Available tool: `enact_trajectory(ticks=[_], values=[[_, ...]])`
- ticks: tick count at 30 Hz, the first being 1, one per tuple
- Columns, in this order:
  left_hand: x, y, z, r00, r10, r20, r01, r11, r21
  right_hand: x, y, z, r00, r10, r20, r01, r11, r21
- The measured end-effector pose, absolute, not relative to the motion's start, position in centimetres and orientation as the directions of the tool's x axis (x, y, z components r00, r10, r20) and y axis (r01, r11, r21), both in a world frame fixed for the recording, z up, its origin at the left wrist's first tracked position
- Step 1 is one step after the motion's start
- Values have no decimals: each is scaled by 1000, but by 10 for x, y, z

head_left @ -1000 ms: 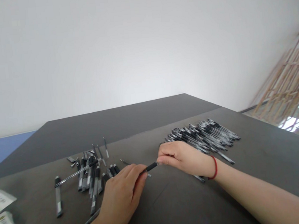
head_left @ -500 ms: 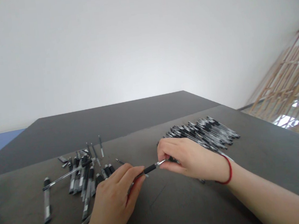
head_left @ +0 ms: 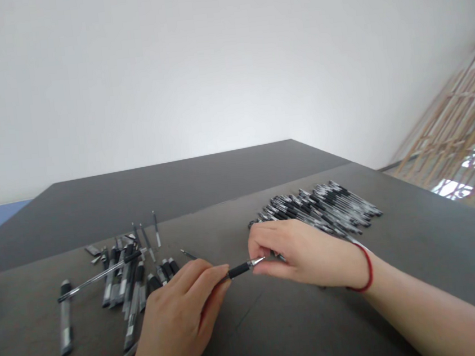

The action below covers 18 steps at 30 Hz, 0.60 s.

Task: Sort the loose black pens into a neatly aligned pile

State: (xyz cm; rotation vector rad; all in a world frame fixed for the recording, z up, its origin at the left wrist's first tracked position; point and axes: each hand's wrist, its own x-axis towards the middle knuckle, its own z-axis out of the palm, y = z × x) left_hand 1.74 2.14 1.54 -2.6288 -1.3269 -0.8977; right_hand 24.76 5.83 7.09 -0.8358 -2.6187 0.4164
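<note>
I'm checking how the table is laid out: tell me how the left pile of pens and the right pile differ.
The left pile is looser, with pieces at varied angles; the right pile lies packed, mostly side by side. The left pile also holds visibly fewer pieces than the right pile. Both show black and clear parts on the dark table.

The scene is lit softly, the white wall [head_left: 229, 99] brightened most above the desk [head_left: 287, 331]. A faint shadow is cast beneath the right forearm [head_left: 420, 301]. The hands [head_left: 184, 314] are rendered clearly; fine detail in the pens [head_left: 323, 208] is softened. Wooden slats [head_left: 449, 138] are blurred at the right edge, beside white glare.
</note>
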Motion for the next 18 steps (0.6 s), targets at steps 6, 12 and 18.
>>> enact_trajectory(ticks=[6, 12, 18], values=[[16, 21, 17, 452, 696, 558, 760, -628, 169, 246, 55, 72, -762, 593, 260, 515, 799, -311], [15, 21, 20, 466, 667, 582, 752, -644, 136, 245, 53, 74, -785, 573, 235, 511, 814, -277], [15, 20, 19, 430, 732, 529, 747, -617, 246, 245, 55, 74, -758, 601, 253, 494, 783, -378]])
